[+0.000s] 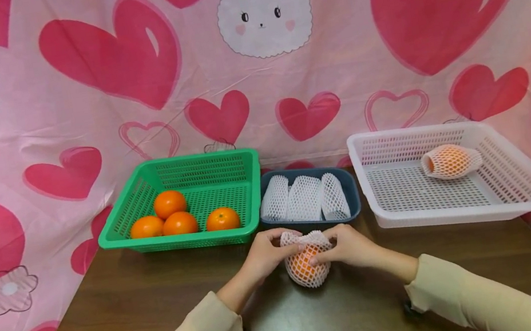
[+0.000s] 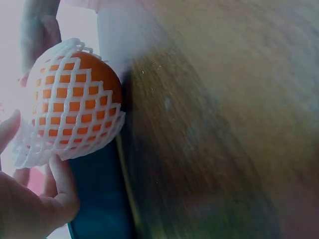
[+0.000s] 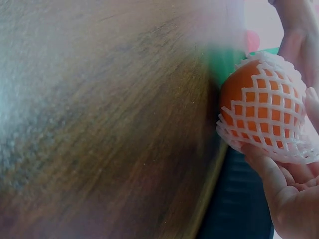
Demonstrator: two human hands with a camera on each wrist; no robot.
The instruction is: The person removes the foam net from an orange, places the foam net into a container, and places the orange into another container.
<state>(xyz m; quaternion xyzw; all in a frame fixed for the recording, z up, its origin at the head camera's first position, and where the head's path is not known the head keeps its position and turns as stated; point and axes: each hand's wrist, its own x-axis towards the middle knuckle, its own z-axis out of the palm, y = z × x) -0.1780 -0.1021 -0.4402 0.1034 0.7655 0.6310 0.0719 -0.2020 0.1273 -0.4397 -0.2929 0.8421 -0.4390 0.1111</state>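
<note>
Between both hands, above the front part of the table, is an orange (image 1: 304, 265) wrapped in a white foam net sleeve (image 1: 313, 280). My left hand (image 1: 267, 255) pinches the net's upper left edge with thumb and fingers. At the other side my right hand (image 1: 353, 245) grips the net, its thumb pressed to the front of the wrapped fruit. Both wrist views show the net stretched over most of the orange (image 2: 107, 74), with a bare patch of peel at one end. In the right wrist view the bare patch of the orange (image 3: 238, 87) faces the table.
A green basket (image 1: 127, 244) at the left holds several bare oranges (image 1: 170, 203). Behind the hands, a dark blue tray (image 1: 350, 187) holds three white foam nets (image 1: 304, 199). One net-wrapped orange (image 1: 451, 161) lies in the white basket (image 1: 466, 213) at the right. A patterned cloth hangs behind.
</note>
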